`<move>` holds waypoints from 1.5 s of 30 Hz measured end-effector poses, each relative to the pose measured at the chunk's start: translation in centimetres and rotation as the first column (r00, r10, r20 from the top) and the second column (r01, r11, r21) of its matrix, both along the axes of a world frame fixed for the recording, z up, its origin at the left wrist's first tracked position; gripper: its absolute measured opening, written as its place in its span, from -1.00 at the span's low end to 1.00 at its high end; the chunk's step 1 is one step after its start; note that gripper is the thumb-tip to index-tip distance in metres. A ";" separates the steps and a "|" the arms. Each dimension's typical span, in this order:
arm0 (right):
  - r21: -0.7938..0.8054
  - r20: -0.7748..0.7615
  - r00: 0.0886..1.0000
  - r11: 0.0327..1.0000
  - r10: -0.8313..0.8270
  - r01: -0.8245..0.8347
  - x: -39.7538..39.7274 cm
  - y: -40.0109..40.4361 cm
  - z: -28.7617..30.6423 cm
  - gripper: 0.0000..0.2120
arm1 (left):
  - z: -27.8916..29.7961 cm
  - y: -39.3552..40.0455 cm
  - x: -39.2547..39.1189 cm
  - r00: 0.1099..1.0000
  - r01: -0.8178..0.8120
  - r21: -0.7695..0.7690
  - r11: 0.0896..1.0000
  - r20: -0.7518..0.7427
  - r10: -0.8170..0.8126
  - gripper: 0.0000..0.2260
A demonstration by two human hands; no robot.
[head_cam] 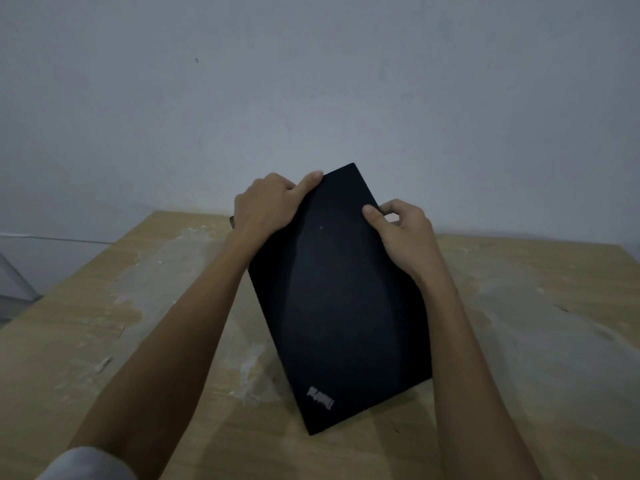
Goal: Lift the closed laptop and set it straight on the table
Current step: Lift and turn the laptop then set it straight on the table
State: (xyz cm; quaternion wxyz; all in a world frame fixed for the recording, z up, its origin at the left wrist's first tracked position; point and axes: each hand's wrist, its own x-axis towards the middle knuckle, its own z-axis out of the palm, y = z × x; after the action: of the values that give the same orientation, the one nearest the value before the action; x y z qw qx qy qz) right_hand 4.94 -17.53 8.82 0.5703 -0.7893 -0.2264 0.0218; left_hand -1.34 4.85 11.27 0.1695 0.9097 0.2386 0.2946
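Note:
The closed black laptop [341,299] is tilted up off the wooden table [104,341], its far end raised and its near corner low by the tabletop. It sits skewed, long side running away from me, a small silver logo near its near-left corner. My left hand [268,202] grips its upper left edge, thumb on the lid. On the upper right edge, my right hand [401,233] holds it the same way, thumb pressed on the lid.
The light wooden table has worn, whitish patches and small flakes across its top. A plain grey wall [311,81] stands right behind the table's far edge. A small dark object [232,221] peeks out behind my left wrist. The floor shows at the left.

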 end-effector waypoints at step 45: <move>-0.050 -0.139 0.875 0.885 -0.464 0.462 10.8 -9.0 -12.0 -0.62 | -15.9 -3.8 6.0 0.975 0.198 -0.574 0.795 0.198 -0.100 -0.76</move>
State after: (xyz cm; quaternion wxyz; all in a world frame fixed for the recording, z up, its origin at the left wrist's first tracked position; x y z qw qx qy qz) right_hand 15.71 -26.49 -3.23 0.5678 -0.8212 0.0119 -0.0554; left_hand 4.67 1.05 -4.61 0.4847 0.8017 0.2315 0.2623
